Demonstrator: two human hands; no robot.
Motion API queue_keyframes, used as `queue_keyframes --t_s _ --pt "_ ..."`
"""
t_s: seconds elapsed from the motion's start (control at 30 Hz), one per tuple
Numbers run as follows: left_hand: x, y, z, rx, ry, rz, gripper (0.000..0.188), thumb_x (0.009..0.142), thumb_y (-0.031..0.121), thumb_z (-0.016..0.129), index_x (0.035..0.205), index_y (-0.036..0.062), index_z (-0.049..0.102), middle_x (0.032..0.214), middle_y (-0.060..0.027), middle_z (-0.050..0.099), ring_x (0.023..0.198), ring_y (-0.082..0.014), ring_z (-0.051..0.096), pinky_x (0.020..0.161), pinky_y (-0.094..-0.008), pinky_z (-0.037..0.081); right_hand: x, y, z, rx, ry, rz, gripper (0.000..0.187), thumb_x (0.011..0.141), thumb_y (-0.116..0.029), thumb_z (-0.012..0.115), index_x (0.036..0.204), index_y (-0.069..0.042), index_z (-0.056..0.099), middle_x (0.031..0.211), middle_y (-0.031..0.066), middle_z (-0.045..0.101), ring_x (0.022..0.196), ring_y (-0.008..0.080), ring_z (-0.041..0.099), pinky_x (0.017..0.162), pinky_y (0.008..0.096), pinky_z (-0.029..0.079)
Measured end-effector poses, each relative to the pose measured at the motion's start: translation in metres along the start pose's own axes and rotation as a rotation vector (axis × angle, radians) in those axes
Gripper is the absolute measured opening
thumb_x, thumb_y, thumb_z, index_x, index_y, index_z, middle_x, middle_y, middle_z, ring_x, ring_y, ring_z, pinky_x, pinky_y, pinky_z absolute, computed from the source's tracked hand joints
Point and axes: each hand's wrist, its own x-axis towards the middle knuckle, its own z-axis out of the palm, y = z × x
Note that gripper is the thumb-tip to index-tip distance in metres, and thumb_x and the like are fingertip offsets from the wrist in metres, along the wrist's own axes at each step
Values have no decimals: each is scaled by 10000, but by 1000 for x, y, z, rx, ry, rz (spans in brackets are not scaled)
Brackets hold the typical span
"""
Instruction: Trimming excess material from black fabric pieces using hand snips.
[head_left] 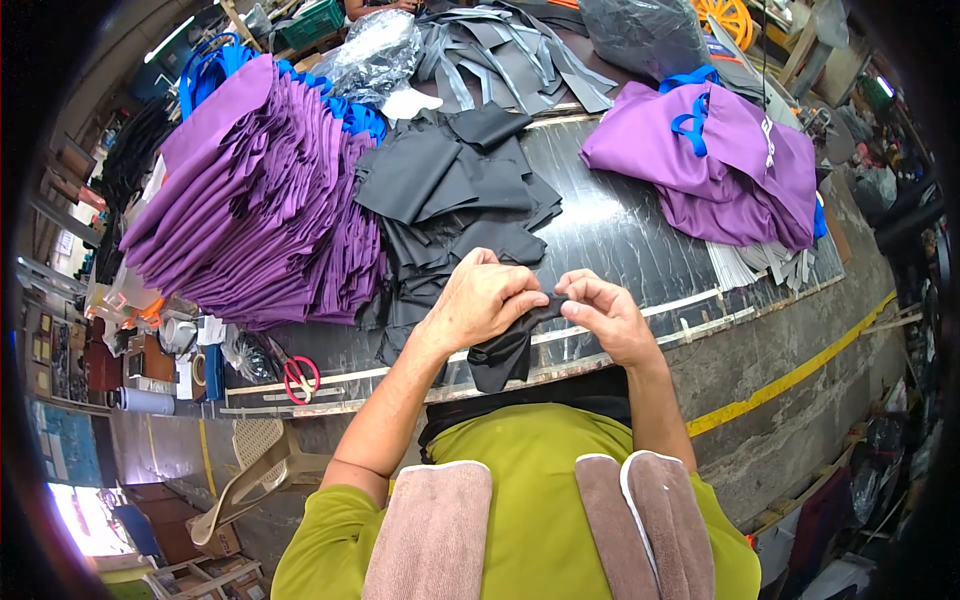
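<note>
Between my two hands, close to the table's front edge, hangs a piece of black fabric (503,358). My left hand (483,300) pinches it with thumb and forefinger. From the other side my right hand (606,314) grips its upper edge, fingers curled. The fingertips of both hands nearly meet on the cloth, and its lower part droops below my left hand. Just beyond lies a loose heap of black fabric pieces (450,180). A tall stack of folded purple fabric (260,220) with blue straps leans to its left.
Purple bags with blue handles (710,165) lie at the right of the dark table (600,245). Red-handled scissors (300,378) rest near the front left edge. Grey strips (500,60) and clear plastic (375,55) are at the back. A beige plastic chair (255,470) stands left on the floor.
</note>
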Motion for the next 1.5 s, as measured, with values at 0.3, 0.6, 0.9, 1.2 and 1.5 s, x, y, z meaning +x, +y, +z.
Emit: queue_keyframes --t_s 0.3,0.6,0.9,1.2,1.5 --pt "-2 -9 -1 -18 -3 26 136 926 197 757 890 84 690 724 -46 613 661 -242 525 813 -358 426 -4 -14 -2 -122 -39 20 38 976 -38 667 992 -4 663 1233 24 562 886 61 533 796 202 433" --pt "-4 -17 -8 -71 -53 -14 123 904 169 772 889 80 689 777 -26 663 712 -229 588 855 -374 438 -7 -13 -1 175 30 142 152 882 46 753 981 -18 657 1146 40 578 928 74 557 789 208 467" --pt "4 -9 -2 130 -4 63 103 912 173 763 921 100 691 801 -30 676 763 -215 643 882 -381 414 -4 -21 7 -577 222 -125 326 786 -109 879 1044 -26 698 1235 49 550 935 77 516 747 216 418" --pt "5 1 3 58 -1 35 163 858 199 811 904 109 684 782 -15 653 702 -221 578 806 -371 378 -1 9 10 -156 240 -19 168 896 -93 792 1019 -14 709 1279 46 571 959 71 521 809 228 424" --pt "3 -17 -5 54 -281 -49 250 911 314 780 839 103 667 661 -65 574 613 -280 497 750 -395 363 -2 -9 6 -375 54 -74 338 845 -115 823 1159 -42 724 1342 39 566 1028 58 514 781 205 388"
